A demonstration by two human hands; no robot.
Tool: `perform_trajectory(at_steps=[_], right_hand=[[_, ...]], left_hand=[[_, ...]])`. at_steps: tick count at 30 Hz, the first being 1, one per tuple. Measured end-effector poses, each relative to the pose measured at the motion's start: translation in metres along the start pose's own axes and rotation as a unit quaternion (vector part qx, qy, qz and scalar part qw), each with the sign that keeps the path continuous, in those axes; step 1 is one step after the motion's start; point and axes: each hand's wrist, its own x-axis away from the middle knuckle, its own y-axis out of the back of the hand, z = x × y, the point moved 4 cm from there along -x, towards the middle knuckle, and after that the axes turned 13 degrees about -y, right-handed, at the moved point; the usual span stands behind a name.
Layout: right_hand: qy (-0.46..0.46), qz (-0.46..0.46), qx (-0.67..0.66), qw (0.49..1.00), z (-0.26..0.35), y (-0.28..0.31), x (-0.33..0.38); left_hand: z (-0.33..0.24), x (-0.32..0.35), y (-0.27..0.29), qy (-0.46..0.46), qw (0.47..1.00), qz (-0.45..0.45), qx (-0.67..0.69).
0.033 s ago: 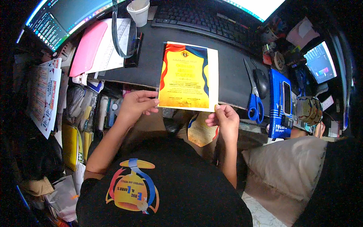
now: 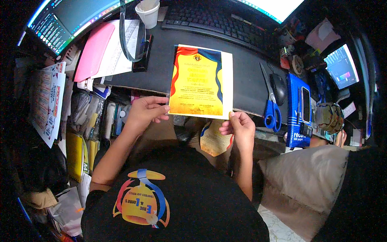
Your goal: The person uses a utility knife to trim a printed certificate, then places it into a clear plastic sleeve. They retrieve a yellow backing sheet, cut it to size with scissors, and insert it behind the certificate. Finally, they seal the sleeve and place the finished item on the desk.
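Observation:
Between my two hands, a yellow certificate sheet (image 2: 196, 86) with red and blue drape borders lies at the desk's front edge. Its right side has a plain white strip, and a clear margin shows on the left. My left hand (image 2: 149, 112) pinches the lower left corner between thumb and fingers. At the lower right corner, my right hand (image 2: 241, 125) grips it with the thumb on top. Below the sheet, near my lap, is a second printed piece (image 2: 215, 142) with a pointed lower edge, partly covered by the sheet and my right hand.
Blue-handled scissors (image 2: 273, 115) lie right of the sheet, beside a black mouse (image 2: 277, 88). A blue box (image 2: 296, 135) bears a phone (image 2: 306, 105). A keyboard (image 2: 217, 30) spans the back. A white cup (image 2: 148, 15) and a pink sheet (image 2: 94, 52) are at left.

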Motion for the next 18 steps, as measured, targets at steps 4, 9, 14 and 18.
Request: perform_trajectory(at_steps=[4,9,14,18], right_hand=[[0.003,0.001,-0.005,1.000,-0.001,0.001,0.001],[0.008,0.010,-0.024,1.000,0.003,-0.001,-0.004],[0.011,0.019,-0.033,0.999,0.004,-0.001,-0.004],[0.027,0.004,-0.044,0.999,0.006,0.012,-0.005]], left_hand=[[0.002,0.001,0.001,-0.013,1.000,0.004,0.021],[0.003,-0.004,0.002,-0.012,0.999,0.008,0.033],[0.000,-0.004,0.004,-0.010,1.000,0.014,0.017],[-0.006,-0.003,0.010,-0.034,0.999,0.017,-0.023]])
